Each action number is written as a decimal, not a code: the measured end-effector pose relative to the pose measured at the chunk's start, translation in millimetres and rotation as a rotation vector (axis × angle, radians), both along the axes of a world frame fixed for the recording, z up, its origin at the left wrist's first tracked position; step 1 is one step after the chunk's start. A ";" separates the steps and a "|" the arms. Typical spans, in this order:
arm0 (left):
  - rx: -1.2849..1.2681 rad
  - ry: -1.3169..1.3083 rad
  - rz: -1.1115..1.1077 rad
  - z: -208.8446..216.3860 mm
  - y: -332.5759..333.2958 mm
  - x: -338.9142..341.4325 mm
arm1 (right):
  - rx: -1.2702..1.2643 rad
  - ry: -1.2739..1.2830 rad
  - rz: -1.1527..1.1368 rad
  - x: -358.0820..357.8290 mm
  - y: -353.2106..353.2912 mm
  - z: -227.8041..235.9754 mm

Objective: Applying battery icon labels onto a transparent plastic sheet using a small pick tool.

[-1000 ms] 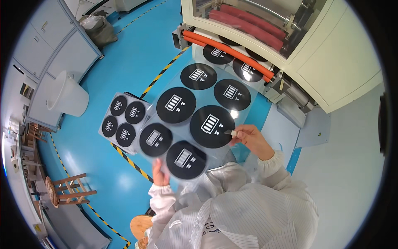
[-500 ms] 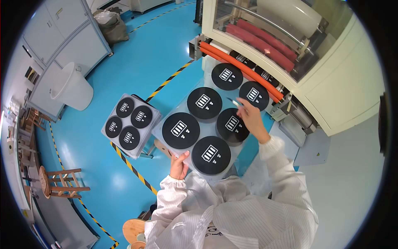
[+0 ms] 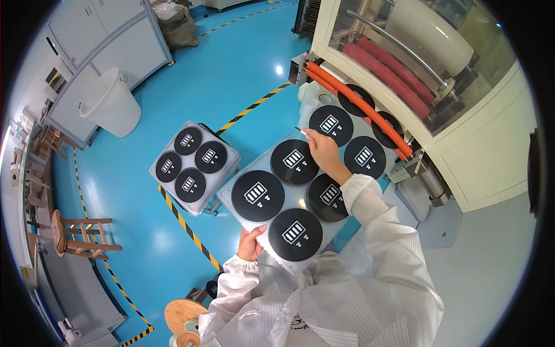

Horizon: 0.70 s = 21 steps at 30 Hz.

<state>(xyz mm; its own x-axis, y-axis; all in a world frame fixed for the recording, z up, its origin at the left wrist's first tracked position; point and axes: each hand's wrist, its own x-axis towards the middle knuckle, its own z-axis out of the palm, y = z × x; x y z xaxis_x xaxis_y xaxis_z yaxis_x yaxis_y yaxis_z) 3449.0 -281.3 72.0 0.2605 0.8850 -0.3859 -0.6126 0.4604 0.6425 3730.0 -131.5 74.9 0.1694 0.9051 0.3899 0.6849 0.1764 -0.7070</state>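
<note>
A clear film sheet [image 3: 300, 201] with large black discs carrying white marks stretches from the machine toward me. At its near left corner my left hand [image 3: 251, 243] grips the edge, thumb on top beside a black disc [image 3: 295, 235]. My right hand [image 3: 325, 154] reaches over the sheet, fingers pinched round a small slim knife [image 3: 303, 132] with a pale handle and dark tip. The tip is at the sheet's left edge, between the disc [image 3: 294, 162] and the farther disc [image 3: 330, 124]. Most of the handle is hidden in my fingers.
A stack of similar disc sheets [image 3: 218, 184] stands on a small stand at left. Ahead right is the cream machine [image 3: 491, 139] with orange rollers [image 3: 358, 107]. Farther left are a white bin [image 3: 113, 104] and a wooden stool [image 3: 87, 237]. Striped tape marks the blue floor.
My right hand with the knife has moved left and away from me, to the sheet's left edge. My left hand keeps its grip on the corner. The view has shifted slightly.
</note>
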 end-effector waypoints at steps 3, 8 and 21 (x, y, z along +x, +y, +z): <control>-0.017 0.055 -0.046 4.9 0.4 -1.3 | -0.019 -0.011 0.004 1.6 5.0 -4.0; 0.014 0.073 -0.020 12.3 -2.1 1.5 | -0.058 -0.072 0.047 3.5 17.1 0.1; -0.021 0.087 0.062 12.2 -9.1 2.5 | -0.734 -0.083 0.321 134.4 -167.6 64.8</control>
